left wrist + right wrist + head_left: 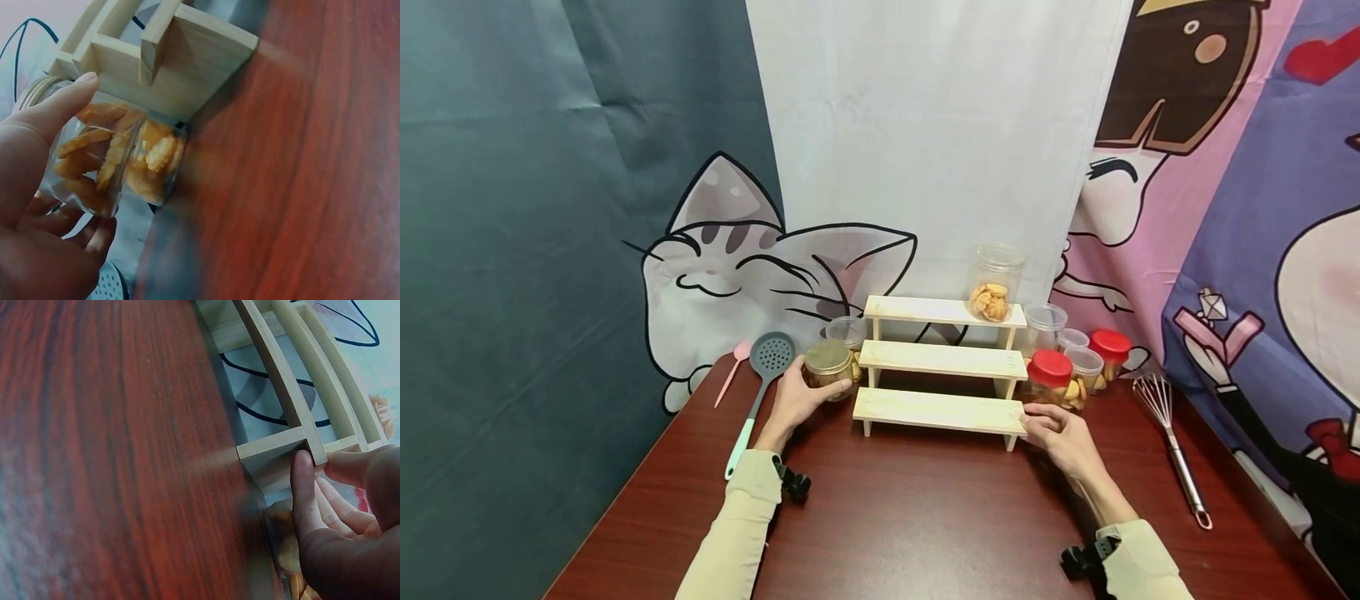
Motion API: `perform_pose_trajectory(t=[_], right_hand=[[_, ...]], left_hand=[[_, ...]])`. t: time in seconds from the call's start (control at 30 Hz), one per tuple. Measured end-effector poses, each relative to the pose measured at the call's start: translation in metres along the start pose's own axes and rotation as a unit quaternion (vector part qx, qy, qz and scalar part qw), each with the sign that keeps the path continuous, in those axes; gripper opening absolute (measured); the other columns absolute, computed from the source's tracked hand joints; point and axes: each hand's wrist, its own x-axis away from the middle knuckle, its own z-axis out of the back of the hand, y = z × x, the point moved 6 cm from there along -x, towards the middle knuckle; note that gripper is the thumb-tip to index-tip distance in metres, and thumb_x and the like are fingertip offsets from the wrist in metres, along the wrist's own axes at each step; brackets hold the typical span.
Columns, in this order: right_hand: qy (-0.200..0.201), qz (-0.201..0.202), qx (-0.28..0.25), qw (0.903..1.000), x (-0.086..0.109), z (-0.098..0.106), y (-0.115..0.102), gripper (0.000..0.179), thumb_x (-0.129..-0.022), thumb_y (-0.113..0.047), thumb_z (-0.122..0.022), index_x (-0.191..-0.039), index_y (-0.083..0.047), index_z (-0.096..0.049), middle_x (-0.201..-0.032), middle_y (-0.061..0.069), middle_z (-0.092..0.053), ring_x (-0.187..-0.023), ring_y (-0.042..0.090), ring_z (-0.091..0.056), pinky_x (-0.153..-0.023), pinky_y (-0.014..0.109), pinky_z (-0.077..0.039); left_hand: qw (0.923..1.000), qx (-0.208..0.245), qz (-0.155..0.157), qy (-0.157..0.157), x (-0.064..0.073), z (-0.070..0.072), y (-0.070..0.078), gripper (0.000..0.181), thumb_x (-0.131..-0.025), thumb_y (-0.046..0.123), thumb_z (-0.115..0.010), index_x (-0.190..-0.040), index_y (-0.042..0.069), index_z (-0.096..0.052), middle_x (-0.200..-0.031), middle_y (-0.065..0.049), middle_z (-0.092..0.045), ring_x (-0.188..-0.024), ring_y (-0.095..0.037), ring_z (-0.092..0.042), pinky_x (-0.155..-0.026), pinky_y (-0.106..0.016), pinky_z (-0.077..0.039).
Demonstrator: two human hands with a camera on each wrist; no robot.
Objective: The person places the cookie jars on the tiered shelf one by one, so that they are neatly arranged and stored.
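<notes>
My left hand (797, 400) grips a clear jar with a gold lid (828, 357), left of a three-step wooden shelf rack (940, 358). In the left wrist view, golden cookies (90, 159) show through the jar's side, with the thumb along it near the lid and the fingers curled underneath. At the rack's lowest right corner, my right hand (1066, 437) pinches the board's end (315, 450) between thumb and forefinger. A clear jar (998, 279) with cookies inside stands on the top step, at its right end.
Clear containers and red-lidded jars (1050, 369) crowd the rack's right side. Another clear tub (847, 332) stands behind the held jar. A slotted turner (772, 357) and pink spoon (742, 351) lie at left, a whisk (1183, 471) at right. Printed curtains hang behind.
</notes>
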Motion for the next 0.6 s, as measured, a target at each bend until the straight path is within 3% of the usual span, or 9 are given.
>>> perform_pose_trajectory(t=[0.4, 0.6], right_hand=[[0.002, -0.002, 0.006, 1.0, 0.0, 0.0, 0.0, 0.052, -0.105, -0.013, -0.074, -0.145, 0.014, -0.054, -0.102, -0.003, -0.081, -0.091, 0.0, -0.073, -0.087, 0.026, -0.066], [-0.001, 0.003, 0.001, 1.0, -0.001, -0.001, 0.001, 0.05, -0.105, -0.011, -0.073, -0.144, 0.015, -0.054, -0.099, -0.006, -0.08, -0.091, 0.001, -0.073, -0.086, 0.025, -0.066]], left_hand=[[0.9975, 0.026, -0.041, 0.051, -0.001, -0.001, 0.024, 0.087, -0.078, 0.045, -0.099, -0.147, 0.012, -0.056, -0.139, -0.014, -0.067, -0.13, -0.031, -0.063, -0.111, -0.052, -0.054], [0.9916, 0.058, -0.051, 0.104, -0.002, 0.0, 0.036, 0.083, -0.081, 0.05, -0.096, -0.144, 0.013, -0.057, -0.136, -0.011, -0.067, -0.13, -0.03, -0.062, -0.112, -0.052, -0.052]])
